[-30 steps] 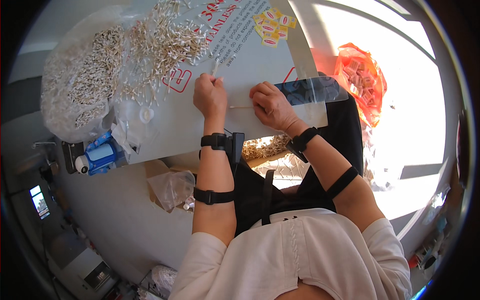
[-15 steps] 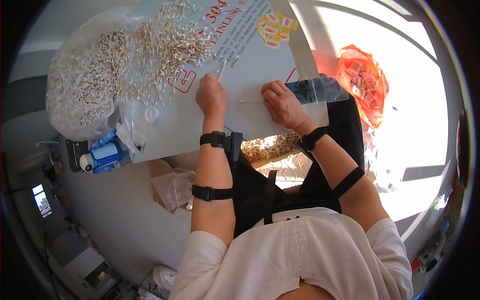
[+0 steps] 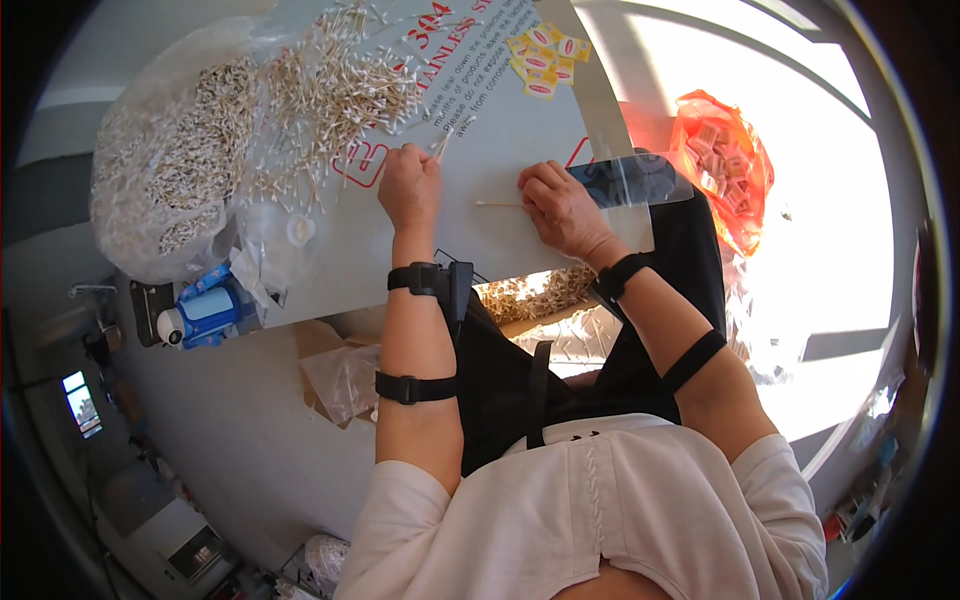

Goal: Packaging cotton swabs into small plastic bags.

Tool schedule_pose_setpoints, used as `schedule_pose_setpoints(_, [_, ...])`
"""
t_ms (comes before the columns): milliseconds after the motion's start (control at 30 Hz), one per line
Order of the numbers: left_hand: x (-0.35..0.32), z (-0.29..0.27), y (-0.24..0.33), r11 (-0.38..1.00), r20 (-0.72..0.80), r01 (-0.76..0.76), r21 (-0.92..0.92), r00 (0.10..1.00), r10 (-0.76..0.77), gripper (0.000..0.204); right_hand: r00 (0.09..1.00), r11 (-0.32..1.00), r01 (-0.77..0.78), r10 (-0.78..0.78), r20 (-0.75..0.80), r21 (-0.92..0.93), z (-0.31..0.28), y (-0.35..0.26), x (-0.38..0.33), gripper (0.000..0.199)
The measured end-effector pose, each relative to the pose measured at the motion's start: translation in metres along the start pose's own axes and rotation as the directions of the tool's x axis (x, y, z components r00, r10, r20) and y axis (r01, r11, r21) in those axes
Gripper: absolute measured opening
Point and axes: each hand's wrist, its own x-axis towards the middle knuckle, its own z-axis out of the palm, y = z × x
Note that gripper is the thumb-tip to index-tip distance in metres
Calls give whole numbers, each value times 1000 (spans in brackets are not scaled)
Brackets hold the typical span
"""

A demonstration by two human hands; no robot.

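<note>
My left hand [image 3: 410, 190] is closed near the middle of the table, with a few cotton swabs [image 3: 441, 147] sticking out past its fingertips. To the right, my right hand [image 3: 566, 212] is closed with its fingers curled down on the surface. From its fingers a single cotton swab [image 3: 497, 205] points left; its other end is hidden. A large loose heap of cotton swabs [image 3: 365, 95] spreads beyond my left hand. Beside my right hand, a clear plastic sheet or box [image 3: 640, 180] lies at the table's right edge.
A clear bag full of swabs [image 3: 190, 150] stands far left, with a blue bottle [image 3: 208, 312] below it. Small yellow labels [image 3: 545, 58] lie at the back of the printed table [image 3: 480, 235]. An orange bag [image 3: 720, 160] of small packs sits off the right edge. More swabs [image 3: 535, 292] are under the table.
My left hand has shifted slightly left and a little away from me, the swabs still at its fingers. My right hand has barely moved, keeping its swab.
</note>
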Motion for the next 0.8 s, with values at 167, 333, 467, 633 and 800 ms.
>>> schedule_pose_setpoints(167, [-10,9,-1,998,32,3,56,999,-5,11,1000,999,-24,24,14,28,3,-1,1,13])
schedule_pose_setpoints(333, [-33,-6,-4,981,34,3,-193,999,4,9,1000,999,-25,25,7,24,5,0,2,12])
schedule_pose_setpoints(467, [-80,-42,12,869,468,-18,-494,837,284,11,1000,999,-31,31,-1,20,1,4,-1,12])
schedule_pose_setpoints(633, [-102,-35,12,862,537,-75,-502,754,379,7,1000,1000,4,-4,-11,27,1,2,0,13])
schedule_pose_setpoints(800, [-27,-17,-8,929,-32,-183,-323,983,183,19,1000,999,-13,13,7,39,-1,-2,2,13])
